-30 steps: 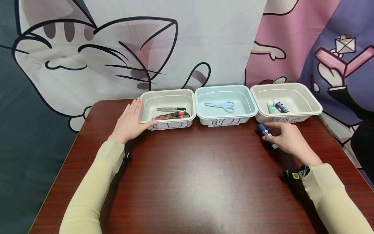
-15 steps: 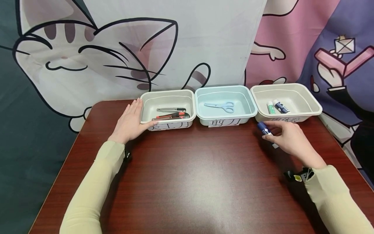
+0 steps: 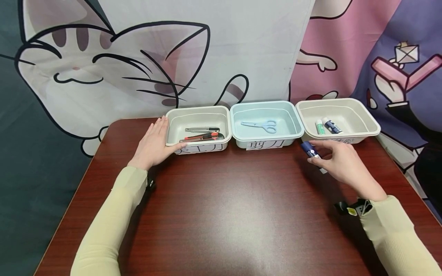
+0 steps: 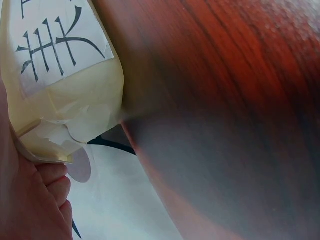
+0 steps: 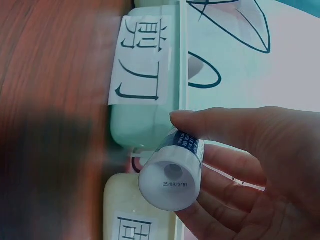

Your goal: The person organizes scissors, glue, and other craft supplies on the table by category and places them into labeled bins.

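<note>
My right hand (image 3: 340, 163) pinches a blue glue stick (image 3: 310, 150) between thumb and fingers, just in front of the right cream bin (image 3: 362, 120). In the right wrist view the white base of the glue stick (image 5: 170, 182) faces the camera. That bin holds a green-and-white glue stick (image 3: 320, 127) and a dark blue one (image 3: 332, 126). My left hand (image 3: 152, 143) lies with straight fingers along the left corner of the left cream bin (image 3: 172, 130), its thumb at the front rim. Several utility knives (image 3: 203, 136) lie inside that bin.
Between the cream bins stands a light blue bin (image 3: 241, 134) with blue scissors (image 3: 264, 125) in it. All three bins line the back of the brown table (image 3: 221, 214) and carry handwritten labels. Printed cloth (image 3: 262, 46) hangs directly behind them.
My right hand and its glue stick have shifted slightly up toward the right bin, now overlapping more of its label. My left hand has stayed in place.
</note>
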Demonstrator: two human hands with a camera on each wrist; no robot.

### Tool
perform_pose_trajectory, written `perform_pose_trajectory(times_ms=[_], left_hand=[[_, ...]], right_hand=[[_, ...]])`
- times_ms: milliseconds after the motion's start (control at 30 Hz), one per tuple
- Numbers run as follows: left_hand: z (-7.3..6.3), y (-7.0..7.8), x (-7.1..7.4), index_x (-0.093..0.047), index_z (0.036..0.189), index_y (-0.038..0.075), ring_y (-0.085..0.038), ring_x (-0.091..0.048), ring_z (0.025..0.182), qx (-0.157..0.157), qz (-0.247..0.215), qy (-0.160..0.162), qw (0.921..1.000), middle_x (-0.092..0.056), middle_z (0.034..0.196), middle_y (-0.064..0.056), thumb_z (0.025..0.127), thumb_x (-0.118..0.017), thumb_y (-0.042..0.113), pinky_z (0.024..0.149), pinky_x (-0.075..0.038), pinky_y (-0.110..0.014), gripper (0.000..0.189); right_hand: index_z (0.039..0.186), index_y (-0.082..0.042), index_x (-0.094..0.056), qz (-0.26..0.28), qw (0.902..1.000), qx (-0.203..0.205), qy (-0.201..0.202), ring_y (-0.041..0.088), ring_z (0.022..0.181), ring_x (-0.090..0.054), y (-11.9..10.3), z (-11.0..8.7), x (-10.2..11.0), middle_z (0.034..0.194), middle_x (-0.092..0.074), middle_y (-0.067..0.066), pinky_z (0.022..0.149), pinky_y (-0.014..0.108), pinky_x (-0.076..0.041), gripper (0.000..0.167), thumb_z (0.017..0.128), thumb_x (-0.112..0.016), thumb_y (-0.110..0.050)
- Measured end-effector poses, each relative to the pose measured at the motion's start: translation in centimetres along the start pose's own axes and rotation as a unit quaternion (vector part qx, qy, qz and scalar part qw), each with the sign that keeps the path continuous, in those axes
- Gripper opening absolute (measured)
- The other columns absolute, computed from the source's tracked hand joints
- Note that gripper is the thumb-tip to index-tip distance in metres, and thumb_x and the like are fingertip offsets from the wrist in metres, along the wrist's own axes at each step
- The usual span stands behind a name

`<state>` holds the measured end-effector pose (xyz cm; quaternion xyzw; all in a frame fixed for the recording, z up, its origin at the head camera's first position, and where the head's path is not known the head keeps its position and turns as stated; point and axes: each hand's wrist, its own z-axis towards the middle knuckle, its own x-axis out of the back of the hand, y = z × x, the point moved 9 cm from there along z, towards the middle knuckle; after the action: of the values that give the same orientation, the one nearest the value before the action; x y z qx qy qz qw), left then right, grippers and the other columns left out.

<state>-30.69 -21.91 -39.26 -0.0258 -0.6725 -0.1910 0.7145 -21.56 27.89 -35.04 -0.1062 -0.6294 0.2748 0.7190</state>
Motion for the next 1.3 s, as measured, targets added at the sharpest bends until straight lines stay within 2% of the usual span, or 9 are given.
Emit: perform_pose_trajectory(times_ms=[133,433,700,800,1033,1300], left_hand=[[-0.1,0.0,0.0,-0.012,0.160,-0.006,-0.033,-0.010,0.154,0.000,0.000,0.000,1.0000,-0.014,0.166,-0.023,0.089,-0.048,0.081,0.125,-0.006,-0.045,0.118],[0.0,0.1,0.2,-0.012,0.160,-0.006,-0.032,-0.010,0.154,-0.001,0.002,0.006,1.0000,-0.015,0.166,-0.023,0.088,-0.049,0.082,0.125,-0.006,-0.045,0.119],[0.1,0.1,0.2,-0.012,0.160,-0.006,-0.032,-0.011,0.154,-0.002,0.002,0.006,1.0000,-0.014,0.166,-0.022,0.088,-0.049,0.082,0.124,-0.008,-0.046,0.120],[0.0,0.0,0.1,-0.013,0.160,-0.006,-0.033,-0.012,0.154,-0.001,0.003,0.007,1.0000,-0.014,0.166,-0.022,0.087,-0.049,0.082,0.124,-0.008,-0.046,0.120],[0.0,0.0,0.1,-0.012,0.160,-0.006,-0.031,-0.010,0.154,0.001,-0.003,0.003,1.0000,-0.014,0.166,-0.022,0.087,-0.050,0.082,0.125,-0.007,-0.045,0.120],[0.0,0.1,0.2,-0.013,0.160,-0.006,-0.031,-0.009,0.154,0.000,0.000,0.004,1.0000,-0.015,0.166,-0.023,0.087,-0.050,0.082,0.125,-0.008,-0.046,0.120]], right_hand=[[0.128,-0.004,-0.071,0.006,1.0000,0.005,0.003,0.013,0.066,-0.070,-0.4,0.1,0.2,0.099,-0.075,0.017,0.052,0.017,-0.047,0.050,0.083,-0.087,-0.019],[0.130,-0.003,-0.070,0.022,0.9997,0.006,0.006,0.013,0.075,-0.070,-1.2,0.4,0.9,0.097,-0.075,0.015,0.059,0.009,-0.047,0.052,0.083,-0.087,-0.018],[0.129,-0.008,-0.071,0.049,0.9987,-0.014,0.008,0.008,0.075,-0.069,-1.5,0.6,1.0,0.099,-0.075,0.012,0.060,0.012,-0.051,0.049,0.082,-0.087,-0.015],[0.128,-0.008,-0.072,0.058,0.9983,-0.011,0.006,0.008,0.075,-0.069,-1.8,0.6,0.9,0.099,-0.074,0.012,0.059,0.014,-0.052,0.049,0.083,-0.087,-0.015],[0.130,-0.011,-0.072,0.046,0.9988,-0.011,0.015,0.005,0.075,-0.068,-2.0,0.6,1.3,0.096,-0.075,0.011,0.060,0.013,-0.048,0.050,0.083,-0.088,-0.020],[0.131,-0.011,-0.071,0.041,0.9989,-0.012,0.017,0.009,0.076,-0.068,-1.8,0.6,1.4,0.095,-0.074,0.013,0.059,0.014,-0.047,0.053,0.082,-0.088,-0.022]])
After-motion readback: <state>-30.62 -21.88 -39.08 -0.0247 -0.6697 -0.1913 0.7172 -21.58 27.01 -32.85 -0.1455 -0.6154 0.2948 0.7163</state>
